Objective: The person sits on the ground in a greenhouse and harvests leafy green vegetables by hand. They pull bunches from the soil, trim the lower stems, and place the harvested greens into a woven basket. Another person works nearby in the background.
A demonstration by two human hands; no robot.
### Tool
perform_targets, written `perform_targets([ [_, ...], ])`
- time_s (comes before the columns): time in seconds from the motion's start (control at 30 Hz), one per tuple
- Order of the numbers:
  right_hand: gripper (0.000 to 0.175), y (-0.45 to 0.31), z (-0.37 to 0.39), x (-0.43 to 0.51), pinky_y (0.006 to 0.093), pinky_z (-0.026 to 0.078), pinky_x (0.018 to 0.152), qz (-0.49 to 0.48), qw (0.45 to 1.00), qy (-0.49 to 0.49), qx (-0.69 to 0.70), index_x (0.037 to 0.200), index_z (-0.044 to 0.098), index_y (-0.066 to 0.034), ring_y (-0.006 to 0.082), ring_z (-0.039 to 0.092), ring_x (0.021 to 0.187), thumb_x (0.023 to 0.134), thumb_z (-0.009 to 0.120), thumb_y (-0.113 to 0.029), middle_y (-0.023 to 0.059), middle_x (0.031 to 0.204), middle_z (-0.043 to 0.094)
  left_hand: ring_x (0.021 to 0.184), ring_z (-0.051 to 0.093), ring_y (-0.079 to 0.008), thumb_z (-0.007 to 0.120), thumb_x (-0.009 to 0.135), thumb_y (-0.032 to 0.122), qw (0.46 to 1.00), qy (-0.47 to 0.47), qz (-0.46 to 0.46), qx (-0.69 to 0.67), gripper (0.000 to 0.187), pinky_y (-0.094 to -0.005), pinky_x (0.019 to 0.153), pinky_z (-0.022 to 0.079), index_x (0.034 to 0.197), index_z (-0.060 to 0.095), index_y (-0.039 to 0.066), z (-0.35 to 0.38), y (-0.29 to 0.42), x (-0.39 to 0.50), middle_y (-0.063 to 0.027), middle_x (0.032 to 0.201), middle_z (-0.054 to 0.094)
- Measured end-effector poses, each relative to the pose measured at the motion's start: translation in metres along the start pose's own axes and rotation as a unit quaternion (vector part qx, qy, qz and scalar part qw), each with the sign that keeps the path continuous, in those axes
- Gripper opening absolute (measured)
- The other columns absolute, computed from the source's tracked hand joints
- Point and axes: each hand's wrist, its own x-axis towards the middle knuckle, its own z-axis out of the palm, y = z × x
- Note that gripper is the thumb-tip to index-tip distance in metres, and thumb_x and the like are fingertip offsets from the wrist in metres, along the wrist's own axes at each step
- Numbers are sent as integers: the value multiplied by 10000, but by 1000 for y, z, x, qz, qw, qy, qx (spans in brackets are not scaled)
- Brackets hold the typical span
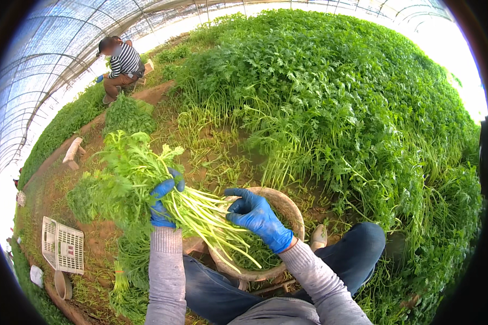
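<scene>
My left hand point(164, 199), in a blue glove, grips a thick bunch of leafy green stalks point(203, 211), perhaps chrysanthemum greens. Its leaves point(124, 170) spread to the left, and the pale bare stems fan out to the right. Beside those stems is my right hand point(260, 217), also blue-gloved, with its fingers bent and its thumb near the stems. Whether it pinches one cannot be made out. Below both hands a round tub point(295, 211) stands between my knees, with loose green trimmings point(256, 258) inside. Stem ends hang over the tub.
Dense uncut greens point(333, 81) fill the right side. Cut piles point(130, 115) and a banded bundle point(121, 280) lie left, near a white plastic crate point(67, 245), a bowl point(63, 285) and a wooden stool point(73, 152). A person point(124, 63) sits at the far left.
</scene>
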Motion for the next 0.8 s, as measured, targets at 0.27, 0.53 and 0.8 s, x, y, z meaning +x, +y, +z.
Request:
perform_targets([
  [0.27,323,18,-20,-6,207,458,675,-27,994,65,87,1067,592,7,83,580,733,749,645,27,14,840,629,656,558,-174,625,753,69,999,31,-30,-2,207,-277,576,461,943,581,2,-4,-1,-1,-98,752,586],
  [0.53,195,18,-51,-49,228,494,748,-12,975,215,54,1021,646,19,115,623,819,829,644,-20,64,883,673,665,618,-212,589,844,137,959,187,-100,-187,81,-351,641,548,864,613,62,-36,11,7,-79,726,622],
  [0.8,342,5,-6,-20,356,498,794,-196,939,94,-268,1084,657,-59,291,643,880,778,728,-193,155,977,664,709,653,-251,581,853,131,938,236,-155,-203,76,-393,667,570,812,615,76,-39,-8,4,-94,769,662],
])
